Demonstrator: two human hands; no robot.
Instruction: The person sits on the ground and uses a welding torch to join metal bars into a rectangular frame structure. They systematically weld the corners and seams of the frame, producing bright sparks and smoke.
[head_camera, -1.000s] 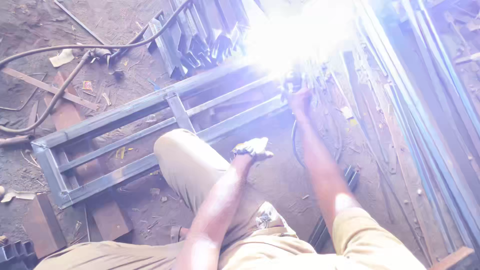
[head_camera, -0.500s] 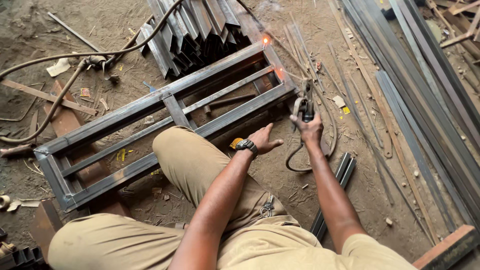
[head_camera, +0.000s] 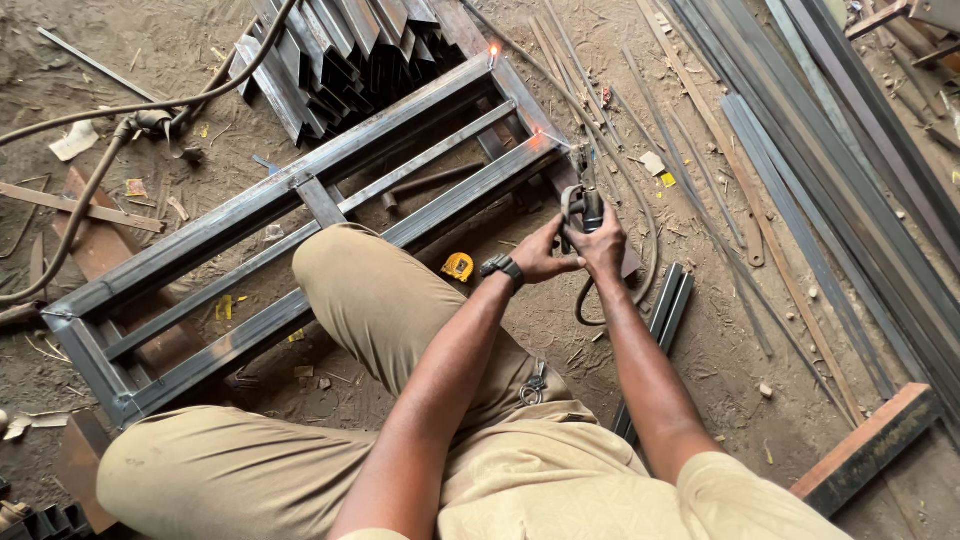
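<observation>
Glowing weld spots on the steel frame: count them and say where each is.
2. One glowing spot at the steel frame's far corner; another on its near rail, beyond the hands. More may be hidden.

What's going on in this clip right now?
A person crouched on a dirt floor grips a welding electrode holder in the right hand, the left hand closing in beside it. Its tip points at the corner of a rectangular steel frame, where two spots glow orange. A yellow tape measure lies nearby.

Dirt floor (head_camera: 700, 380) is carrying a welded steel frame (head_camera: 300, 215), lying flat. A stack of angle irons (head_camera: 345, 45) is lying beside its far side. Long steel strips (head_camera: 810, 170) are lying at right; a yellow tape measure (head_camera: 458, 266) is sitting near the frame.
</observation>
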